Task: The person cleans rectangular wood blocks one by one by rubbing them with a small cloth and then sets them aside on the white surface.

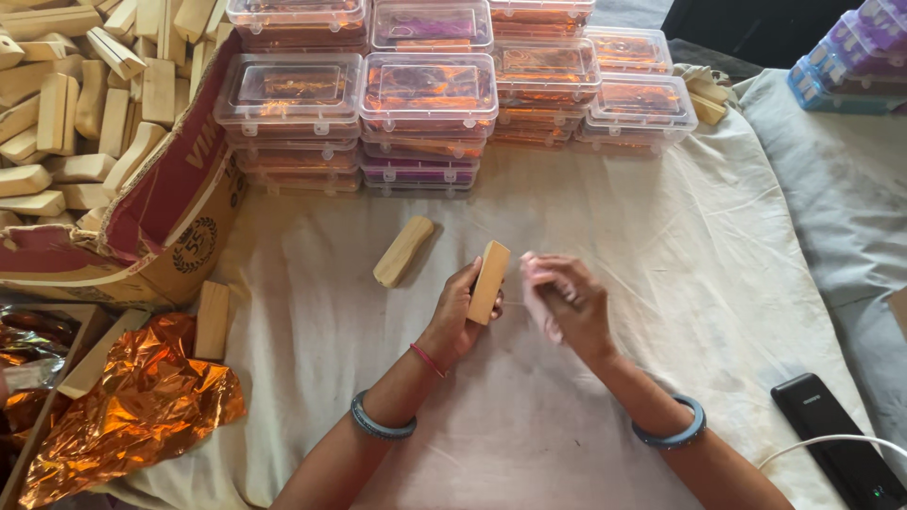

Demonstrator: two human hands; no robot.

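My left hand (460,312) grips a pale wooden block (489,280), holding it upright over the cream cloth (661,236). My right hand (572,307) sits just right of it and clutches a small pink piece (536,283), blurred, close to the block's side. A second wooden block (403,250) lies loose on the cloth a little to the upper left of my hands. Both wrists wear grey-blue bangles.
Stacks of clear plastic boxes (430,94) line the back. A cardboard carton (170,203) full of wooden blocks stands at the left, with one block (212,319) and crumpled orange foil (142,401) in front. A black power bank (836,439) with a white cable lies at the lower right.
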